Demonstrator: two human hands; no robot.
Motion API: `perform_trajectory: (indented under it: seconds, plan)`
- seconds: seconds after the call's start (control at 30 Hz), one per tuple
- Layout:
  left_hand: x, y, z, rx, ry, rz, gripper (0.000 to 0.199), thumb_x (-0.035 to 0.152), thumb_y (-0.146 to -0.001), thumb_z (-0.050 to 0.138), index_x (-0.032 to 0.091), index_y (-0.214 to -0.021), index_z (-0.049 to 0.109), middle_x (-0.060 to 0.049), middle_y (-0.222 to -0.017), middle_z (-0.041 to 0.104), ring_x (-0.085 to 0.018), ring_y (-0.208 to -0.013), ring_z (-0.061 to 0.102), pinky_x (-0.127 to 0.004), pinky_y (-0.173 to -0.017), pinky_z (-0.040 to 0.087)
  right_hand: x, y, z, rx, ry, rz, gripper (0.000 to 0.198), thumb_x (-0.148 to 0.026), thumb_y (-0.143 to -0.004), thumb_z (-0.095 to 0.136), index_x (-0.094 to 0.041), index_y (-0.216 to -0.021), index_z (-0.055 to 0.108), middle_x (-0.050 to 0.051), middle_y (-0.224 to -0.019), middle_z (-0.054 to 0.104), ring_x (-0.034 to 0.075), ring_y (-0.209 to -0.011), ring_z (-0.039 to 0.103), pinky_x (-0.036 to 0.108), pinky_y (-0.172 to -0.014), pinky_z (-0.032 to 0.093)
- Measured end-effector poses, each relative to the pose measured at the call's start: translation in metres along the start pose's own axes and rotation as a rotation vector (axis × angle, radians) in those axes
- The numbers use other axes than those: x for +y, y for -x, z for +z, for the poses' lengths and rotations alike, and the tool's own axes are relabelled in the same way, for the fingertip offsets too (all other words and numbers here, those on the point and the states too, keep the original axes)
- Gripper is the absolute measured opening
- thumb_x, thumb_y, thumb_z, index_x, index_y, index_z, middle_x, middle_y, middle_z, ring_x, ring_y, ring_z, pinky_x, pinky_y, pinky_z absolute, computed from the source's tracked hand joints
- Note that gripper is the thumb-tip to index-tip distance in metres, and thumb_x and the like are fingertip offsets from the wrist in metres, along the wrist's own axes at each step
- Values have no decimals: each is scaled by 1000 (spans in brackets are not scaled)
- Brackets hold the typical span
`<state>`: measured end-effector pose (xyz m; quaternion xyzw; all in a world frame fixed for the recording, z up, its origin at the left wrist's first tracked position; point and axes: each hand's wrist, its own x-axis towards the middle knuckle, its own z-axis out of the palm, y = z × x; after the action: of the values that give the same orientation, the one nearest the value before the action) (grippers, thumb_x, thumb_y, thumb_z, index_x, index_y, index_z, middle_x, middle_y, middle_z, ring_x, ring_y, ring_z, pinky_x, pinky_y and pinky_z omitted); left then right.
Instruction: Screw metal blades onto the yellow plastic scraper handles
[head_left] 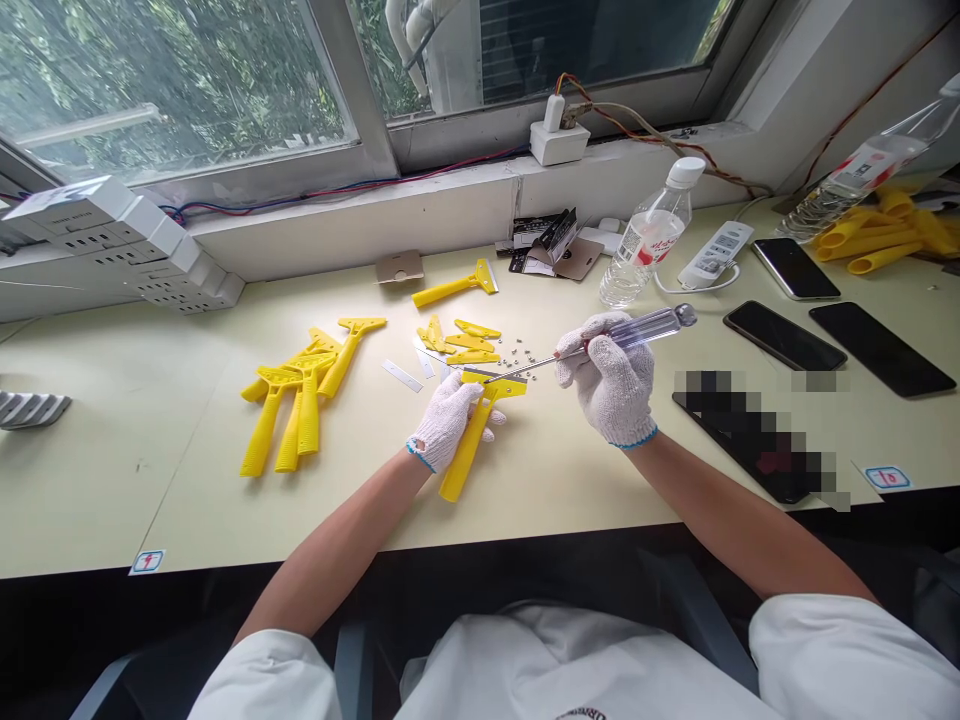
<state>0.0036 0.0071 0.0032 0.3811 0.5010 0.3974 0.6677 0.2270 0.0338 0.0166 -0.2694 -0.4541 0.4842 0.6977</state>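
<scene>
My left hand (pixel 448 415), in a white knit glove, is closed around the head end of a yellow scraper (pixel 466 450) whose handle points toward me. In my gloved right hand (pixel 611 380) is a screwdriver (pixel 649 325) with a clear handle; its thin shaft slants down left and the tip meets the scraper's head. Just beyond lie loose yellow head plates (pixel 472 343), several small screws or nuts (pixel 517 355) and flat metal blades (pixel 402 375). To the left is a pile of yellow scrapers (pixel 300 390), and another scraper (pixel 454 285) lies farther back.
A water bottle (pixel 646 240) stands beyond my right hand, beside a power strip (pixel 716 255). Several phones (pixel 784 335) lie at the right. Cardboard packaging (pixel 555 250) and a small brown box (pixel 400 268) sit near the wall; white boxes (pixel 135 245) are stacked at left.
</scene>
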Motion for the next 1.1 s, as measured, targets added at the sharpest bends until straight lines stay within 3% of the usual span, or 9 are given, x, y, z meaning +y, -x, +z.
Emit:
perform_trajectory:
  seconds: [0.43, 1.1]
  plan:
    - [4, 4, 2, -8, 0, 0, 41, 32, -88, 72, 23, -126, 60, -10, -119, 75, -19, -73, 78, -27, -50, 62, 1, 3, 1, -7, -10, -21, 36, -51, -96, 83, -24, -102, 59, 1, -86, 77, 14, -53, 65, 26, -47, 53]
    - [-9, -4, -7, -105, 27, 17, 36, 37, -93, 78, 21, -122, 62, -10, -121, 78, -22, -84, 84, -28, -58, 65, 1, -4, -2, 48, -14, 53, 38, -51, -93, 84, -24, -102, 59, 0, -83, 76, 13, -56, 66, 24, -46, 53]
